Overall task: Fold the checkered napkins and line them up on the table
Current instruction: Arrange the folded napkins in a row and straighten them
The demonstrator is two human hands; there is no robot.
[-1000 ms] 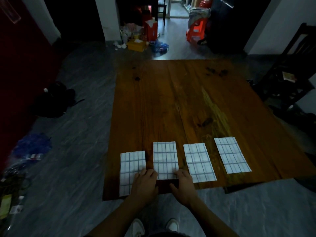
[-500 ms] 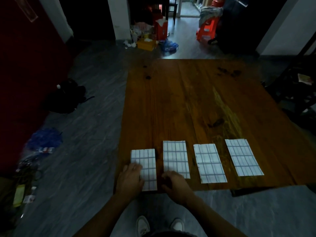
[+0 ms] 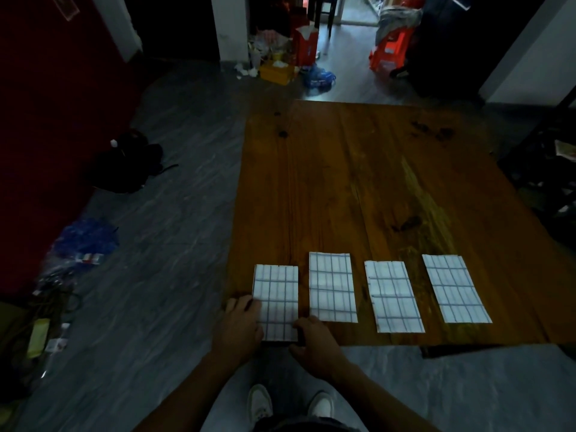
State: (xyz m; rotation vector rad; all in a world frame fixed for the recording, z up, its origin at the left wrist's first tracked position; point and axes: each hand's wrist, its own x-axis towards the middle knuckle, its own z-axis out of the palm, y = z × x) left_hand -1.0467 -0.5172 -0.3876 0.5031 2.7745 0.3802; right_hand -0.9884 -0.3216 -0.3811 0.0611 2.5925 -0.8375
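Several folded white checkered napkins lie in a row along the near edge of the wooden table (image 3: 358,169). The leftmost napkin (image 3: 277,294) sits a little nearer than the second napkin (image 3: 332,286); a third napkin (image 3: 392,296) and a fourth napkin (image 3: 455,288) follow to the right. My left hand (image 3: 240,328) touches the leftmost napkin's left near corner. At that napkin's right near corner my right hand (image 3: 314,338) holds the edge, fingers curled at the table's rim.
The table's near edge runs just under my hands. A dark chair (image 3: 548,169) stands at the table's right. Floor clutter lies at the left: a black bag (image 3: 124,166) and a blue plastic bag (image 3: 84,241). Boxes and an orange stool (image 3: 389,54) sit beyond the far edge.
Both hands moved left from the second napkin to the leftmost one and now sit at its near corners. The camera view shifted left as well.
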